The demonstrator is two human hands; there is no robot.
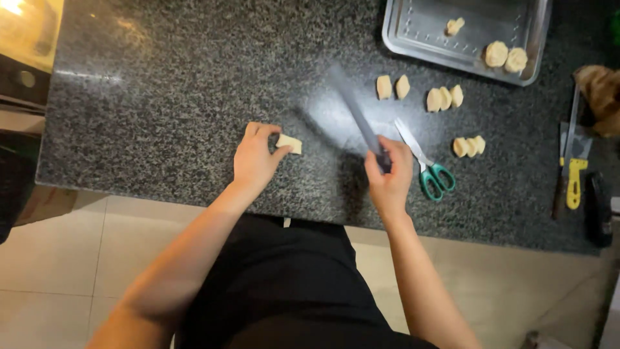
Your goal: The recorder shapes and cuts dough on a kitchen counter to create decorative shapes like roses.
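The left hand (253,158) rests on the dark speckled granite bench (168,97), its fingers curled around a small pale piece of dough (290,143) that lies on the bench near its front edge, pinched between thumb and forefinger. The right hand (389,173) is closed in a fist around the handle of a long knife (354,110), whose blade is blurred and slants up and away to the left above the bench. Just right of that hand lie green-handled scissors (426,165), blades closed. Farther back sit cut dough pieces in small groups (444,98), and a metal tray (413,39) at the far edge holds three more. At the right edge lie a yellow-handled tool (574,181) and a dark object, too dim to identify.
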